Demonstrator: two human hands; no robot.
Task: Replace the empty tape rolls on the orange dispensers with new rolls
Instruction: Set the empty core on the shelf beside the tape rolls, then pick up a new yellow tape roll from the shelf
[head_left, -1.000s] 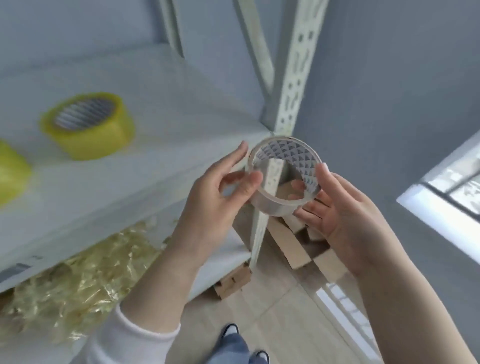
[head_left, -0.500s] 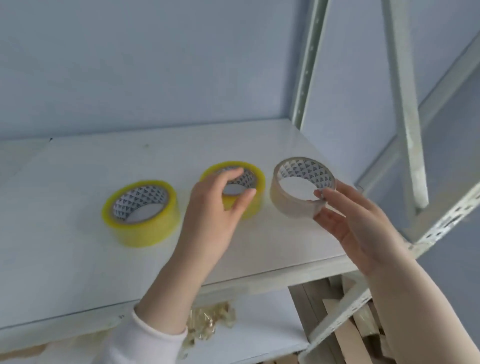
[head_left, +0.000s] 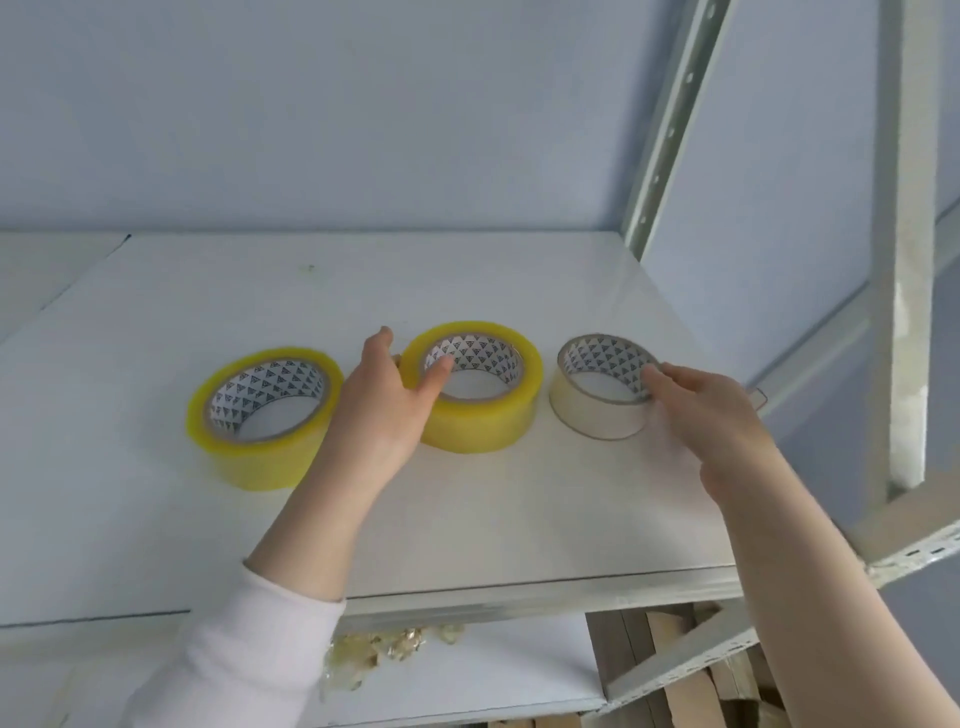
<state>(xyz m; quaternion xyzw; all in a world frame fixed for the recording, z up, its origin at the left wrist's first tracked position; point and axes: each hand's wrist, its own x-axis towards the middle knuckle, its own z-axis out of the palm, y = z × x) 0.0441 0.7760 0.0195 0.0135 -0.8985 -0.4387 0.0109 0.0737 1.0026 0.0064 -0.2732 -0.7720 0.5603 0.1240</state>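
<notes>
- Here, the nearly empty clear tape roll with a patterned cardboard core (head_left: 602, 387) lies flat on the white shelf board (head_left: 467, 519), set at the right end of the row, apart from the full ones.
- My right hand (head_left: 711, 415) has loosely spread fingers touching its rim, not clamped.
- My left hand (head_left: 387, 405) pinches the middle full yellow tape roll (head_left: 480, 387), thumb inside the core, ready to lift it.
- Another full yellow roll (head_left: 265, 415) waits just left.

The left hand (head_left: 387, 410) hides part of the middle yellow roll (head_left: 480, 395).
</notes>
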